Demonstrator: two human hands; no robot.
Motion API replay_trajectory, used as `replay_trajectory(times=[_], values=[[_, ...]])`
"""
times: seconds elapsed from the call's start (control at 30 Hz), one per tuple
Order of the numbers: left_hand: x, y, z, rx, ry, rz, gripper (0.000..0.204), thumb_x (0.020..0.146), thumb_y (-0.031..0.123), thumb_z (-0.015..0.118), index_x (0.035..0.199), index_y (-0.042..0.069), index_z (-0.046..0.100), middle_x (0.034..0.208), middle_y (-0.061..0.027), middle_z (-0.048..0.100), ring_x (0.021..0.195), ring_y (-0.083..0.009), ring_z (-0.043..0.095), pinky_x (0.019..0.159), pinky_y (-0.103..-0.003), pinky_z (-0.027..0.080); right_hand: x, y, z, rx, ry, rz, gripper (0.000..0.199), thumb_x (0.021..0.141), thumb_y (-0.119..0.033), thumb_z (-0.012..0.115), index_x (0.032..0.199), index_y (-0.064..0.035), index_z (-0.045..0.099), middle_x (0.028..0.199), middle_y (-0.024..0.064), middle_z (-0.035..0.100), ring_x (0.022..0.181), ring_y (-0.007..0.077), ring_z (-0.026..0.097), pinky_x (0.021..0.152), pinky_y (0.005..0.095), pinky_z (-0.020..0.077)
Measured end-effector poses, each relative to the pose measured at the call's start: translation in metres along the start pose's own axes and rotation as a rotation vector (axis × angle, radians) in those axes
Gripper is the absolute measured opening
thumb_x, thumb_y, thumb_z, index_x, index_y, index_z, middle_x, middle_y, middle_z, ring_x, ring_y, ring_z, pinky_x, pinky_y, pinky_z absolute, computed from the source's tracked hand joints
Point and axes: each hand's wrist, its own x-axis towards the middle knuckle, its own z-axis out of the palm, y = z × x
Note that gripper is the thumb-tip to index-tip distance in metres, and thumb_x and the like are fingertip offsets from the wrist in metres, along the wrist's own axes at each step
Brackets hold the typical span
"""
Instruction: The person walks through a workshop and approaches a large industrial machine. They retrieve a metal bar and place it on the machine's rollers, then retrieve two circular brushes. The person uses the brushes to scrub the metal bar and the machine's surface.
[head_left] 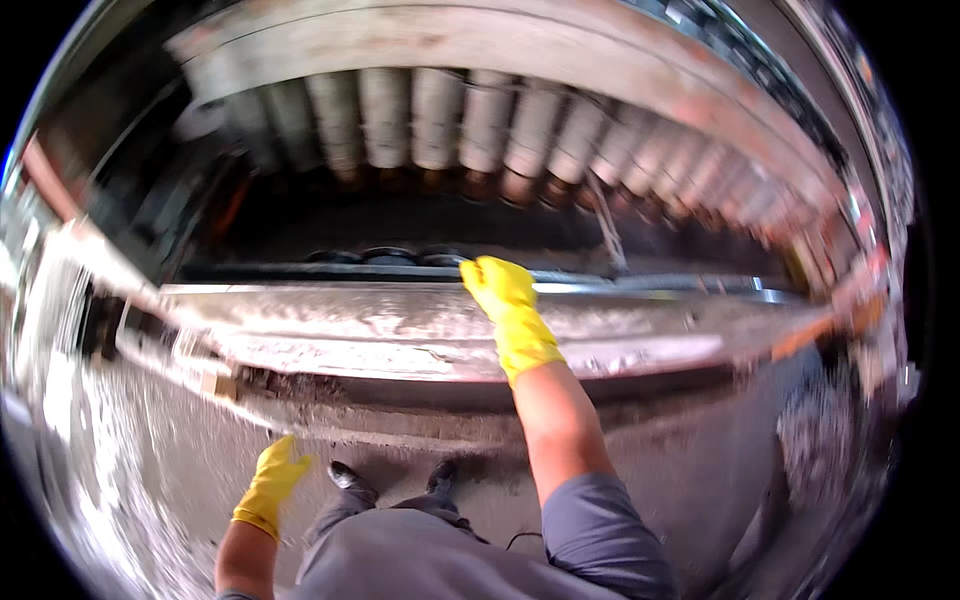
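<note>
My right hand [498,285], in a yellow rubber glove, reaches forward to the metal rail [580,285] along the near side of a long trough. Its fingers are curled down at the rail's edge; what they close on, if anything, is hidden. Just left of it, several dark round pieces [388,256] sit in a row behind the rail. My left hand [276,478], gloved the same way, hangs low beside my legs, away from the machine. Its thumb stands apart from the fingers, and nothing shows in it.
Beyond the dark trough [480,225] stands a row of thick grey cylinders [437,120] under a broad pale beam [420,40]. A thin rod [605,220] slants down into the trough. A worn ledge [400,320] runs along the front, above the concrete floor [680,470].
</note>
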Motion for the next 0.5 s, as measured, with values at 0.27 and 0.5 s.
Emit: replay_trajectory(times=[0.27,0.5], values=[[-0.271,-0.167,0.032,-0.479,0.157,-1.045,0.06,0.086,0.035,0.079,0.128,-0.006,0.069,0.115,-0.0249,0.075,0.107,-0.0356,0.074,0.088,-0.044,0.057,-0.006,0.007,0.001,-0.064,0.095,-0.103,0.039,0.102,-0.044,0.062,0.09,-0.0103,0.076,0.09,0.0178,0.075,0.086,0.0448,0.07,0.078,0.056,0.0547],[-0.446,-0.255,0.205,-0.344,-0.33,-0.835,0.048,0.089,0.038,0.075,0.129,0.011,0.074,0.125,-0.0245,0.072,0.124,-0.04,0.068,0.101,-0.046,0.055,-0.021,-0.012,0.039,-0.492,0.311,-0.333,0.031,0.106,-0.033,0.06,0.1,-0.0089,0.078,0.099,0.0136,0.079,0.095,0.0353,0.072,0.091,0.0544,0.0527]])
